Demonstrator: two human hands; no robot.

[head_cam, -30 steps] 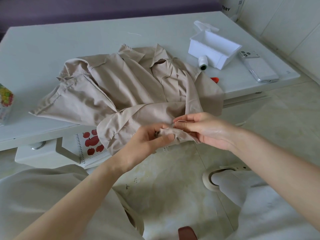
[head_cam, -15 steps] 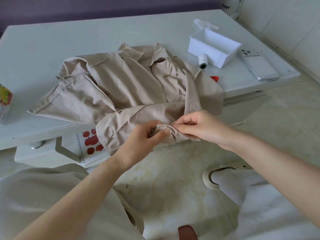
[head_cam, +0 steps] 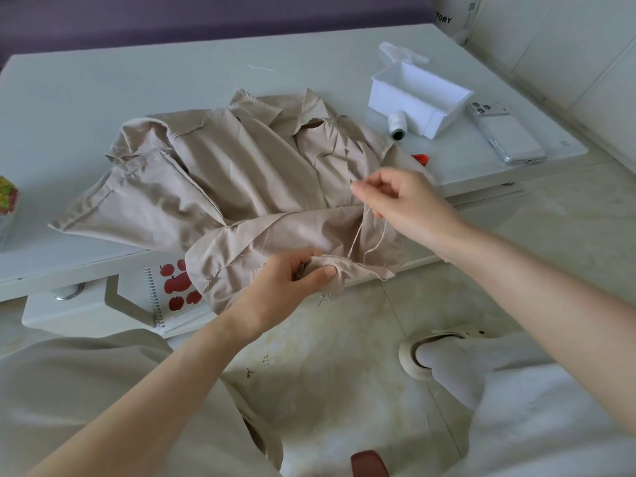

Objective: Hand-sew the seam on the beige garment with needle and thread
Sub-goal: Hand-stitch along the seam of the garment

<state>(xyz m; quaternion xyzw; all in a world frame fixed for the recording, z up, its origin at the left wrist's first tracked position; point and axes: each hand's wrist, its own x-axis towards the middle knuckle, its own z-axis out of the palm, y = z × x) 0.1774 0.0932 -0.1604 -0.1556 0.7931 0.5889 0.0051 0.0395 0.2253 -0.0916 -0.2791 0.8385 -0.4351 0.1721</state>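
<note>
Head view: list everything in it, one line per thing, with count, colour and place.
Table: one, white, upper frame.
Beige garment: one, beige, crumpled on the table, edge hanging off the near side.
Thread: one strand, pale, rising from the garment's near edge.
Box: one, white, table's far right.
Spool: one, white, beside the box.
Phone: one, white, right of the box.
Red item: one, half hidden behind the garment.
Notebook: one, red apples, under the table.
Slipper: one, cream, on the floor.
Left hand: pinches the garment's edge.
Right hand: pinches the thread above the garment.
</note>
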